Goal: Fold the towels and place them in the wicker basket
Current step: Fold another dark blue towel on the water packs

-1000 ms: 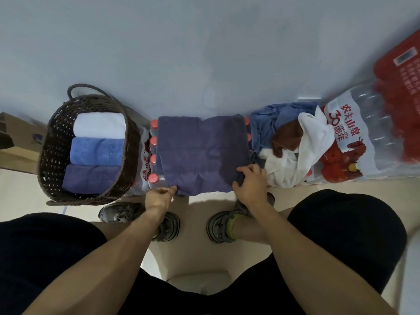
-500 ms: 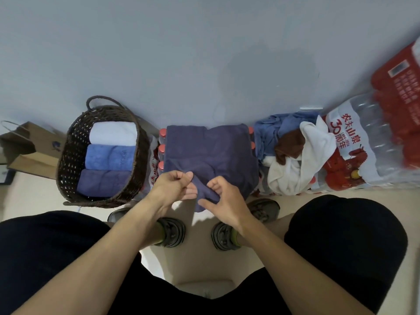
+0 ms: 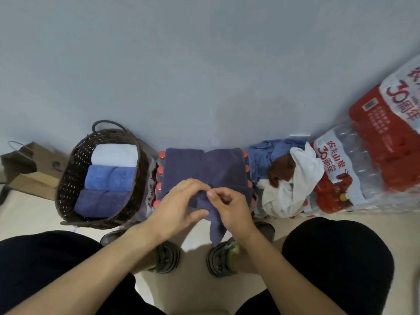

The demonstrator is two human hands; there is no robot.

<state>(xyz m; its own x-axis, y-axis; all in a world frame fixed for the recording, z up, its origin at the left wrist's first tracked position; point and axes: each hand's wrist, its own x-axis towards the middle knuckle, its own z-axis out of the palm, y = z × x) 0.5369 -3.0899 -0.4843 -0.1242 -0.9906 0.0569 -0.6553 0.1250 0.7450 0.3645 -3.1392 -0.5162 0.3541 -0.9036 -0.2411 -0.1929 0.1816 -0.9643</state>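
Both my hands are on the purple towel (image 3: 204, 169), which lies spread over the pack of bottles (image 3: 159, 176) just right of the wicker basket (image 3: 68, 185). My left hand (image 3: 179, 205) pinches the near edge with thumb and fingers curled round the cloth. My right hand (image 3: 229, 205) pinches the same edge right beside it, fingertips nearly touching the left ones. A corner of the towel hangs down off the pack toward my shoes (image 3: 168, 258).

The basket already holds three folded towels: white (image 3: 116, 153) at the far end, blue (image 3: 109, 178) in the middle, purple (image 3: 102, 201) nearest me. They look to fill most of it. To the right of the purple towel sits the pile of unfolded towels (image 3: 284, 178), blue, brown and white, bunched together against another bottle pack (image 3: 352, 173).

Handling, as I judge it: the towel is soft, light and limp, so it sags wherever it is not held, and it will not keep a crease by itself. Best taken at the corners or along an edge with both hands, kept taut, then laid over. The bottle tops under it make a bumpy surface, so the fold may slip or wrinkle. Nothing fragile here.
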